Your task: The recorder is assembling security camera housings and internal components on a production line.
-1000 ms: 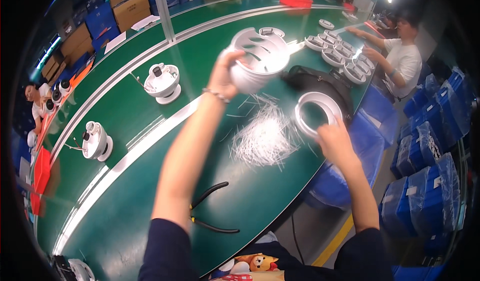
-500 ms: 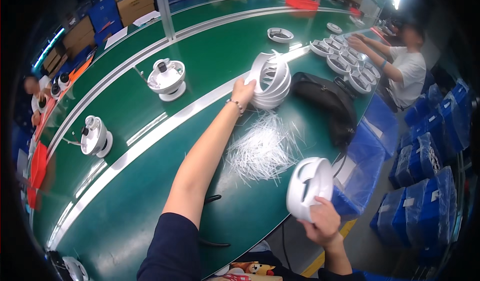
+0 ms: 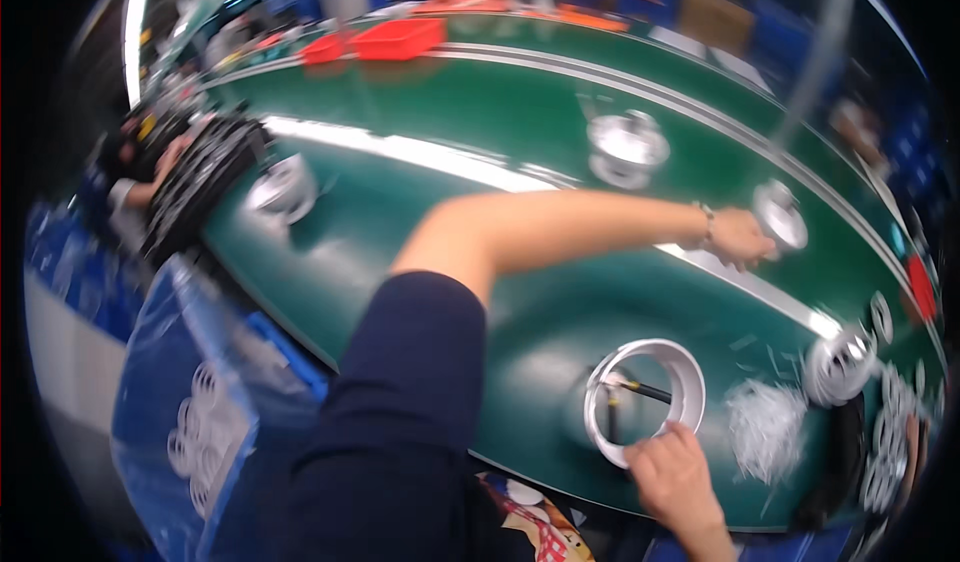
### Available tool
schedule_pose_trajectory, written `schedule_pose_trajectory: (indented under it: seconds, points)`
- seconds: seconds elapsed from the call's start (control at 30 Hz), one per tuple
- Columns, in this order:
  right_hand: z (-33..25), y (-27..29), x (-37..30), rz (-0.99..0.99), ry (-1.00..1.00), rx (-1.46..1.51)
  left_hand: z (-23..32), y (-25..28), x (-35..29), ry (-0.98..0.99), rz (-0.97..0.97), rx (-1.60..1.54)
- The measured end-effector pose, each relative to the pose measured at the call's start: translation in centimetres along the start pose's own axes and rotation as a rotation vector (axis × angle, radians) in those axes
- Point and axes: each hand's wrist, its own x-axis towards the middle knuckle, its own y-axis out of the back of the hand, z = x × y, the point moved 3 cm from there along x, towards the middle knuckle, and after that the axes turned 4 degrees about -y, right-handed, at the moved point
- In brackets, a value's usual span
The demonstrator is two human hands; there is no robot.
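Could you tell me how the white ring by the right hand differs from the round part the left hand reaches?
The white ring is larger in the picture, near the table's front edge, open through its middle; the right hand touches its rim. The round part looks smaller and solid, lying far out by the pale strip, at the left hand fingertips. Both are pale and round.
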Motion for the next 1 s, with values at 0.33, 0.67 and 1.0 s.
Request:
schedule_pose_trajectory:
  seconds: [0.33,0.67,1.0]
  points:
    - [-3.0,-8.2,17.9,-0.13,0.448,0.163,12.1,13.6,-58.8,0.667,0.879,0.499]
    - [-4.6,-7.3,22.2,-0.141,0.358,0.026,1.6,-4.1,-81.9,1.522,0.86,0.606]
    - [-2.2,-5.8,16.8,-0.049,0.181,0.08,-16.9,-12.4,-88.4,1.982,0.845,0.61]
